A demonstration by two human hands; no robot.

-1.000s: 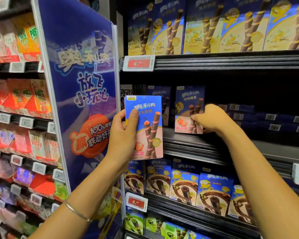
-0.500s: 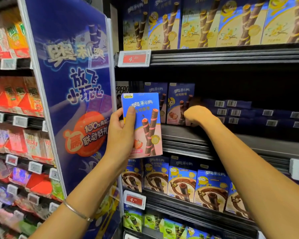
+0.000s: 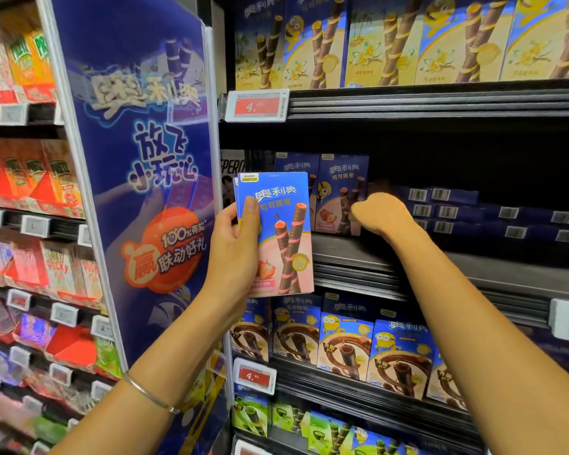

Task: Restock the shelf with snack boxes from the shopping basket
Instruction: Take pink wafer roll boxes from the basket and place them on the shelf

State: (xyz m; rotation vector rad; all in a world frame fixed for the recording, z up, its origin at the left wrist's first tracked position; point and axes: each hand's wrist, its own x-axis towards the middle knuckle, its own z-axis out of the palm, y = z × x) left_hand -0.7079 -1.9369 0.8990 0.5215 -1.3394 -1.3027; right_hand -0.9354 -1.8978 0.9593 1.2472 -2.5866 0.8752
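My left hand (image 3: 234,244) grips a small stack of blue-and-pink snack boxes (image 3: 283,231) upright in front of the middle shelf (image 3: 473,267), thumb across the front box. My right hand (image 3: 381,215) reaches deep onto that shelf, its fingers curled at the right edge of a standing box of the same kind (image 3: 339,192). A second upright box (image 3: 296,169) stands just left of it, partly hidden by the held stack. The fingertips of my right hand are hidden. The shopping basket is out of view.
Dark blue boxes lie flat in stacks (image 3: 457,208) on the shelf to the right of my right hand. Yellow boxes (image 3: 375,41) fill the shelf above, chocolate ones (image 3: 345,343) the shelf below. A blue promo panel (image 3: 138,159) juts out at the left, beside racks of Pocky boxes (image 3: 30,178).
My right hand has moved the standing box back into the shelf, next to the other upright box. My left hand keeps its stack almost still.
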